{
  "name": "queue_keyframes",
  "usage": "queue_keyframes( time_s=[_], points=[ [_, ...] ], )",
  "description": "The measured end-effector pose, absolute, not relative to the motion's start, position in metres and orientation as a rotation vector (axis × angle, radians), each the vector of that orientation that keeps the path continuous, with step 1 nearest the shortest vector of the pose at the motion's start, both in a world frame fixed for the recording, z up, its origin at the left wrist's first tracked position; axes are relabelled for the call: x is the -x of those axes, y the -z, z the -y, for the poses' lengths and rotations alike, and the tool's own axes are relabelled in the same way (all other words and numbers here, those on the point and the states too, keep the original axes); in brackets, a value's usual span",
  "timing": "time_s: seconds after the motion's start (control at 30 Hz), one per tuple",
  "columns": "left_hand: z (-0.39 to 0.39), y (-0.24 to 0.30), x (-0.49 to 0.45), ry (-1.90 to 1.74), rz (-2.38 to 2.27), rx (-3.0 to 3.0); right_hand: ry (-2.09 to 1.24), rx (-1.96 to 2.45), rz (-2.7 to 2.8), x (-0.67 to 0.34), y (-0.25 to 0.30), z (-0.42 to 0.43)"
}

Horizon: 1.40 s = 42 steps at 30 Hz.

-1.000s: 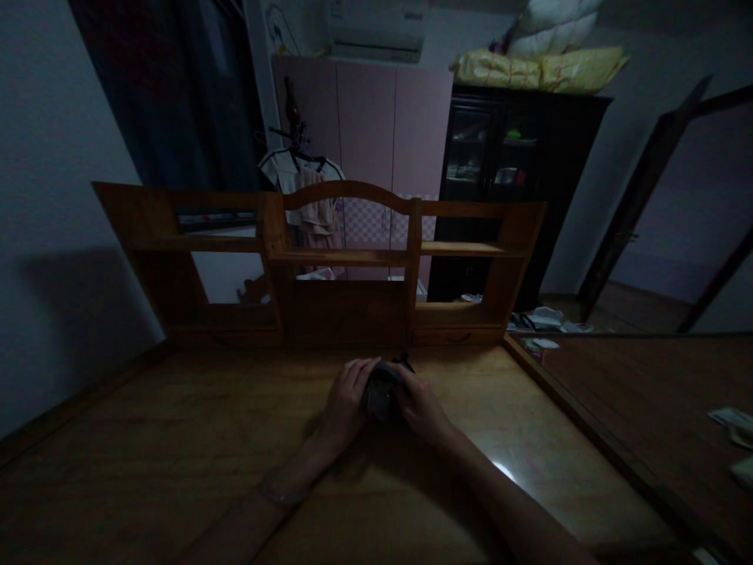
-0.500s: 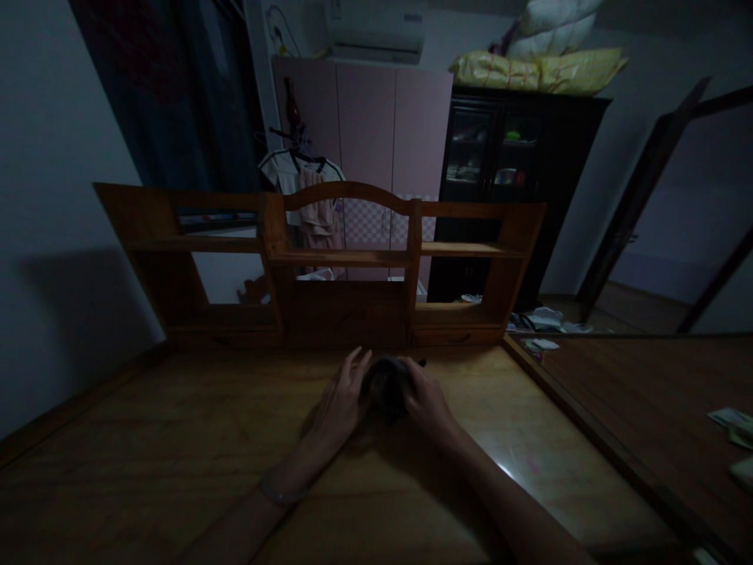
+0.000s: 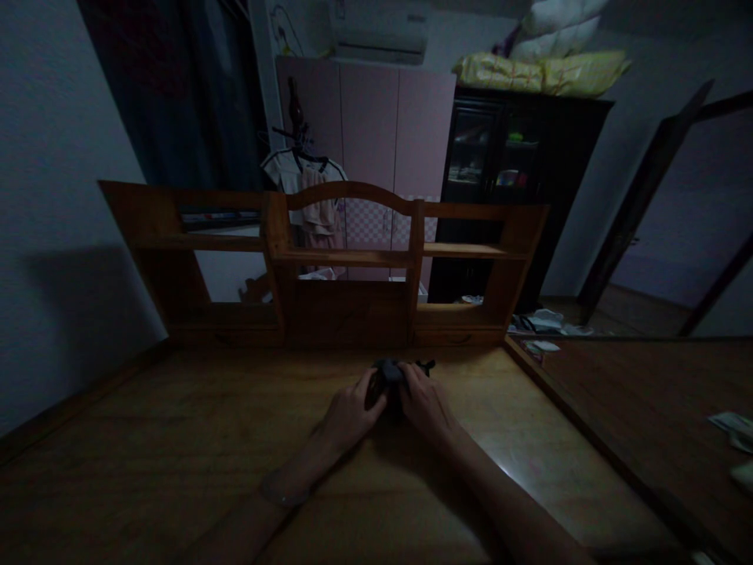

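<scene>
Our left hand [image 3: 351, 411], at eight o'clock, and right hand [image 3: 427, 399], at four, both pinch the dark thing [image 3: 391, 372] between them, equally near, over the surface [image 3: 200, 431]. It's too dim to tell its long side.

A glossy wooden tabletop [image 3: 205, 424] bears a shelf unit [image 3: 347, 310] along its far edge.

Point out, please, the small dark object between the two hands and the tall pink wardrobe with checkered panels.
Small dark object [image 3: 391, 372]: head view, on its greyish top.
Tall pink wardrobe [image 3: 369, 129]: head view, on its plain middle door.
</scene>
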State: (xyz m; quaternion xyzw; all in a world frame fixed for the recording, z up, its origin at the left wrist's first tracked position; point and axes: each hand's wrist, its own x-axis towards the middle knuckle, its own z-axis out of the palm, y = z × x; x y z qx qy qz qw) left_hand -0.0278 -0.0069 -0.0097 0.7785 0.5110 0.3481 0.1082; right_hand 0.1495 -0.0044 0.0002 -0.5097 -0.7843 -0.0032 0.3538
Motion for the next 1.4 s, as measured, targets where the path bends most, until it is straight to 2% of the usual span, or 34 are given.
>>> queue_keyframes(
  time_s=[0.37,0.6,0.83,1.1,1.4],
  points=[
    [0.008,0.011,0.027,-1.019,-1.519,-2.224,-0.044,1.376,1.946,-0.149,-0.002,0.006],
    [0.009,0.01,0.025,-0.896,-1.567,-2.292,-0.053,1.399,1.956,-0.15,-0.002,0.003],
    [0.007,0.017,0.023,-0.83,-1.691,-2.238,0.073,1.497,1.965,-0.153,-0.009,0.007],
    [0.003,0.019,0.023,-0.787,-1.764,-2.254,-0.078,1.209,2.138,-0.152,-0.015,0.009],
    [0.003,0.018,0.025,-0.697,-1.782,-2.321,-0.122,1.305,2.109,-0.151,-0.009,0.007]
  ],
)
